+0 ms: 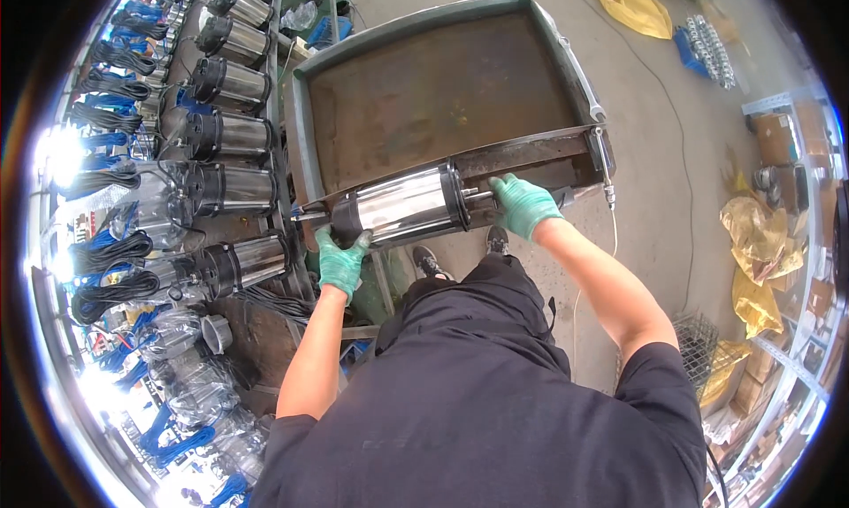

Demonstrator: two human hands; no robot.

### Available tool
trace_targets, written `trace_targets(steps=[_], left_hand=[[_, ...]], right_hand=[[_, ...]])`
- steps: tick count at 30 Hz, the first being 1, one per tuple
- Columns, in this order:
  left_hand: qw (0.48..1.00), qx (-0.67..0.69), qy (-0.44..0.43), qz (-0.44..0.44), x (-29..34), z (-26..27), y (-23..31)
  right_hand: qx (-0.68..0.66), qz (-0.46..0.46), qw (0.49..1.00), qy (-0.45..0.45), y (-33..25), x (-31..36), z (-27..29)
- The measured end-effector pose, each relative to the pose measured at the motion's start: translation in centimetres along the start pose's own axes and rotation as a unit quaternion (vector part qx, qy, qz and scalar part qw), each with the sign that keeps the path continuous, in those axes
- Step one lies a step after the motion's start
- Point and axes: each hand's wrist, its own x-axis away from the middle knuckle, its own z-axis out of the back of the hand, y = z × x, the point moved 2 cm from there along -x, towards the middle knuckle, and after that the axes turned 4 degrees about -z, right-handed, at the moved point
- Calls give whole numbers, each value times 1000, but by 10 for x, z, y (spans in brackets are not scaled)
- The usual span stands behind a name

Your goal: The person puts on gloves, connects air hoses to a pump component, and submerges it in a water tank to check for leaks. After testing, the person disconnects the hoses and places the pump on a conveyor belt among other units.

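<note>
A shiny steel cylindrical motor with black end collars lies on its side along the near edge of a metal work tray. My left hand, in a green glove, grips the motor's left black collar, thumb and fingers on its near side. From the right end a thin metal shaft sticks out. My right hand, also gloved in green, is closed at the tip of this shaft; whatever lies inside its fingers is hidden. Wires or rods show at the motor's left end.
Several similar motors with coiled cables stand in rows at the left. A combination wrench lies on the tray's right rim, and a tool with a pale hose hangs at its right corner. Shelving with boxes and yellow sacks are at the right.
</note>
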Motion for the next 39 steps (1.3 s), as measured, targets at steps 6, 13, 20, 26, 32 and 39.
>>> trace_targets(steps=[6, 13, 20, 26, 32, 39], left_hand=[[1000, -7, 10, 7, 1, 0, 2], [1000, 11, 0, 16, -1, -4, -1], [1000, -7, 16, -18, -3, -2, -10], [998, 13, 31, -46, -3, -6, -14], [998, 13, 24, -48, -5, -4, -23], [999, 36, 19, -4, 2, -4, -3]], right_hand=[[44, 53, 994, -84, -3, -19, 16], [-143, -31, 952, -270, 22, -56, 6], [-456, -164, 848, -212, 14, -8, 9], [-552, -208, 797, -127, 13, -5, -14], [-478, -251, 831, -133, 7, -11, -9], [-274, -208, 912, 223, 36, 14, 19]])
